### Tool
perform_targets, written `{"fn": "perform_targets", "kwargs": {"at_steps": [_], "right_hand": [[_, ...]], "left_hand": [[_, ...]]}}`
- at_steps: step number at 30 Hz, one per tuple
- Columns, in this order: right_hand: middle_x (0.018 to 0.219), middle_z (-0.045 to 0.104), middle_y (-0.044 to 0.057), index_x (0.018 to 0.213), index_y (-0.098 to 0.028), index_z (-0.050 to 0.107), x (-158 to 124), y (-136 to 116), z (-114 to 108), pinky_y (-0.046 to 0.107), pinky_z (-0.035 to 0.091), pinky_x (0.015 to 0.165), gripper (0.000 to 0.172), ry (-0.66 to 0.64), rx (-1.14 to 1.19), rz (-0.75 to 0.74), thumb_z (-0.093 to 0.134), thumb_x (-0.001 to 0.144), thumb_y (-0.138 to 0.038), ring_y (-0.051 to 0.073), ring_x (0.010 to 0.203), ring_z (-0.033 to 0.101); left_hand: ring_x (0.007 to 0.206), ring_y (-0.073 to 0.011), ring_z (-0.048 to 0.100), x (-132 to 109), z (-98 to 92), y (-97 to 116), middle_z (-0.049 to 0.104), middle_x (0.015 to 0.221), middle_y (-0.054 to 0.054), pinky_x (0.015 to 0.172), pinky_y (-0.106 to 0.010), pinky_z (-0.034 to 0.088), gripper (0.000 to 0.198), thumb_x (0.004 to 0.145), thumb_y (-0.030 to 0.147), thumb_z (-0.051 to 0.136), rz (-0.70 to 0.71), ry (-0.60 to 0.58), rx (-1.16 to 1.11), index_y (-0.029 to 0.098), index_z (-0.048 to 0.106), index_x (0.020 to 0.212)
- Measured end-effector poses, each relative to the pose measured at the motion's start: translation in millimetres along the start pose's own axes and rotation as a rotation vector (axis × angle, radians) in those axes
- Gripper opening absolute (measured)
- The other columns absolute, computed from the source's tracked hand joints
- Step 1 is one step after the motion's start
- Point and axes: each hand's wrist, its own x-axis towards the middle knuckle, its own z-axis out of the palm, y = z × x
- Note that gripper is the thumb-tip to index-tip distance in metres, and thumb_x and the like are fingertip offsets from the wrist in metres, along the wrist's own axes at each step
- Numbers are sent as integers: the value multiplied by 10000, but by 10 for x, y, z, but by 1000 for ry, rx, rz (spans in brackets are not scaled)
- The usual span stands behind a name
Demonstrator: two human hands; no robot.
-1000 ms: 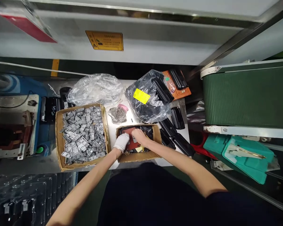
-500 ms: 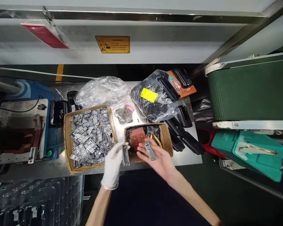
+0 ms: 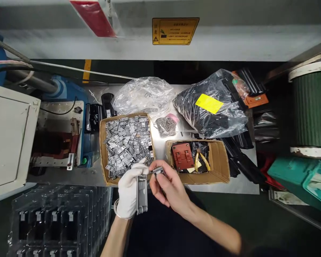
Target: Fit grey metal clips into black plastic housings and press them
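My left hand [image 3: 128,191], in a white glove, grips a long grey channel-shaped plastic part [image 3: 142,195] that hangs upright below the fingers. Bare and curled, my right hand [image 3: 169,187] pinches a smaller grey clip [image 3: 158,171] between thumb and fingers. The clip is close to the upper end of the long part; whether the two touch I cannot tell. Just behind my left hand stands a cardboard box [image 3: 103,150] heaped with small grey clips [image 3: 128,142]. Beyond my right hand is a smaller cardboard box [image 3: 220,162] holding a reddish-brown fixture block [image 3: 182,156] and yellow-handled pliers [image 3: 202,161].
A bag of dark parts [image 3: 203,117], a clear plastic bag [image 3: 143,94] and a small bag of metal pins [image 3: 166,126] lie behind the boxes. Blister trays [image 3: 61,214] are stacked front left, beside a blue machine [image 3: 69,89]. A green conveyor [image 3: 312,110] stands right.
My right hand has turned from palm-up to a pinch and brought its clip toward the long part in my left hand. The camera view has shifted left.
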Motion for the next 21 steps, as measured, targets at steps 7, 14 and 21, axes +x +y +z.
{"fn": "perform_targets", "kwargs": {"at_steps": [7, 14, 21], "right_hand": [[668, 365, -94, 1063, -274, 453, 426, 382, 299, 173, 274, 433, 428, 99, -112, 54, 680, 873, -584, 80, 509, 291], [1306, 575, 124, 1445, -236, 427, 1035, 1060, 75, 466, 428, 1083, 545, 131, -732, 272, 483, 990, -531, 284, 1260, 547], [1594, 366, 172, 1508, -93, 413, 1878, 306, -107, 442, 316, 1232, 498, 160, -1201, -208, 340, 1059, -295, 239, 1475, 349]], "left_hand": [[1044, -142, 685, 101, -496, -48, 751, 1077, 6, 1015, -233, 522, 168, 933, 223, 669, 119, -57, 219, 283, 746, 1069], [1061, -308, 683, 388, -1459, -763, 734, 1123, -126, 1092, -493, 490, 505, 786, 622, 634, -152, 42, 733, 186, 736, 1018], [1209, -351, 623, 708, -1581, -1120, 670, 1279, -182, 1141, -576, 433, 576, 838, 585, 510, -143, -40, 876, 143, 681, 1166]]}}
